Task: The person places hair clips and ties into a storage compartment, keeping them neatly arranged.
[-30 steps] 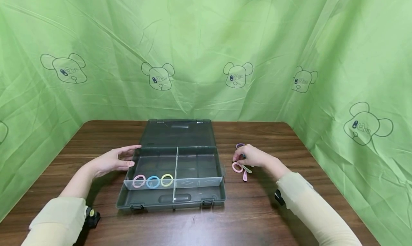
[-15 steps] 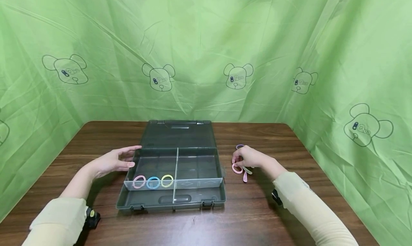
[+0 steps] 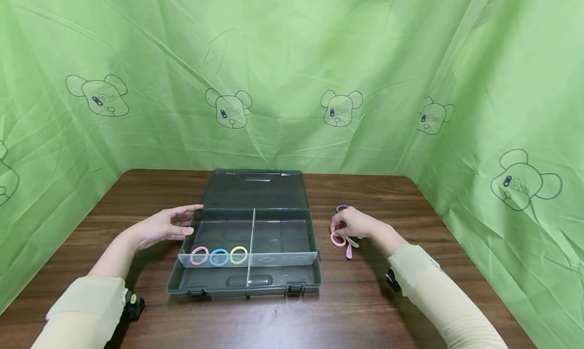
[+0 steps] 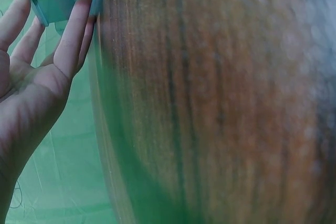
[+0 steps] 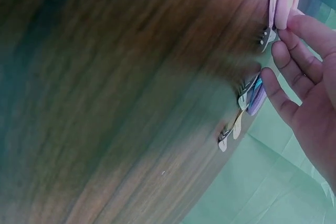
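My left hand spreads its thumb and fingers along the left side of a dark translucent box; its fingertips touch the wall in the left wrist view. The box lid lies back. A pink hair tie, a blue one and a yellow one line up at the cross divider. To the right, my right hand pinches another pink hair tie close to the table. Around its fingers lie a pink snap clip, a pale clip and a purple hair tie.
Clear dividers split the box into several compartments. More snap clips lie on the wooden table beyond the right fingers. A green cloth printed with bear heads encloses the back and sides.
The right fingers have lowered slightly onto the pink hair tie on the right. My left hand stays at the box, and the view has shifted a little.
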The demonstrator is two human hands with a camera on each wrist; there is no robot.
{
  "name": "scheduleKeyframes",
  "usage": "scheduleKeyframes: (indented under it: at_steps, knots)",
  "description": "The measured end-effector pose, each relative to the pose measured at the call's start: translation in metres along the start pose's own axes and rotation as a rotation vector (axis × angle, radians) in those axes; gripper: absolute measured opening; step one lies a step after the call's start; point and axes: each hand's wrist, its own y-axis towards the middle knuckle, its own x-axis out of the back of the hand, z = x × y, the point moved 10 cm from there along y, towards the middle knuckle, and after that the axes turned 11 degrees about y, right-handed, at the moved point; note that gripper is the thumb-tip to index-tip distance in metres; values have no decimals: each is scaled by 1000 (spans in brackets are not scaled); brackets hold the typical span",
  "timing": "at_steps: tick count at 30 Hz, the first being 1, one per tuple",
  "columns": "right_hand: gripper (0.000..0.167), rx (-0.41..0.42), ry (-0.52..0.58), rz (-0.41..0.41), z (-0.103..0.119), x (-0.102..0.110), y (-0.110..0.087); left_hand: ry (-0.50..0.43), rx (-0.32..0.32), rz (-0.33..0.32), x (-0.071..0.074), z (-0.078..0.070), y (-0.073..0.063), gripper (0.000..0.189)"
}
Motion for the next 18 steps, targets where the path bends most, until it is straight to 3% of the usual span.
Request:
scheduleKeyframes:
  at_steps: [18]
  knots:
    - [7, -10, -36, 15, 13, 11, -1, 6, 6, 3, 0, 0, 0, 72]
